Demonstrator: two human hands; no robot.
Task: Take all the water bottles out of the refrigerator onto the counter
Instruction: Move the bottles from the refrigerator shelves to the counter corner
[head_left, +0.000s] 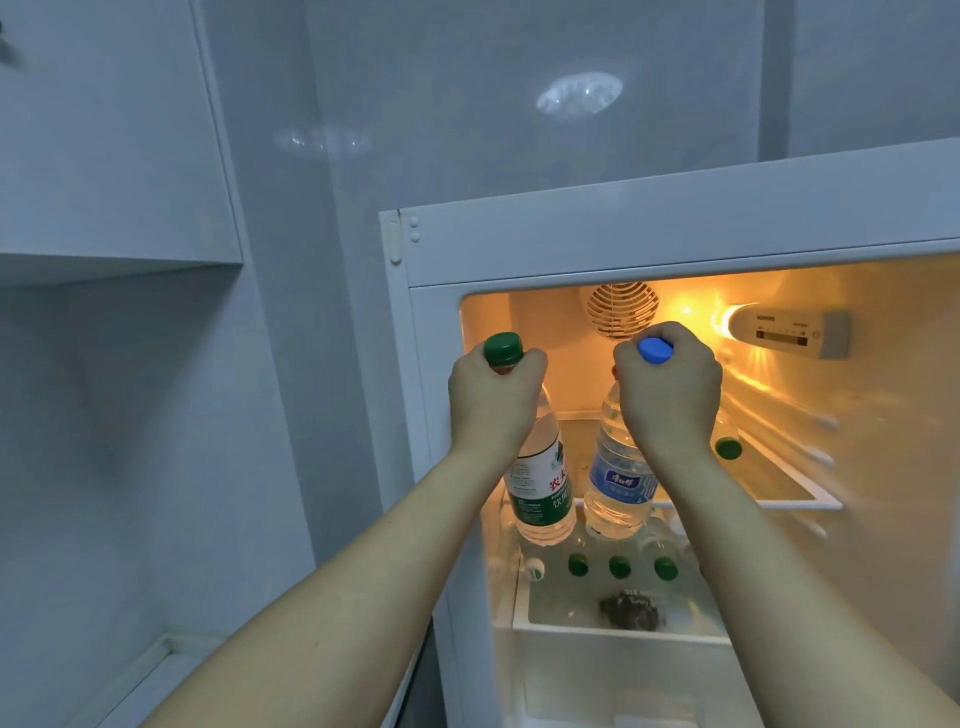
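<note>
While both hands are raised at the fridge (571, 234) opening, green-cap bottle (540, 483) is gripped by L hand (493, 395), blue-cap bottle (618, 483) by R hand (667, 387); more bottles (618, 564) lie below, shelf edge (800, 503) just right.

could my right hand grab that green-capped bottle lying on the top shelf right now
Probably not yet: the right hand already grips the blue-capped bottle by its neck. The lying bottle sits just behind it, otherwise unobstructed.

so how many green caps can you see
5: one on the bottle in the left hand, one on the upper shelf, three below. More may be hidden.
</note>
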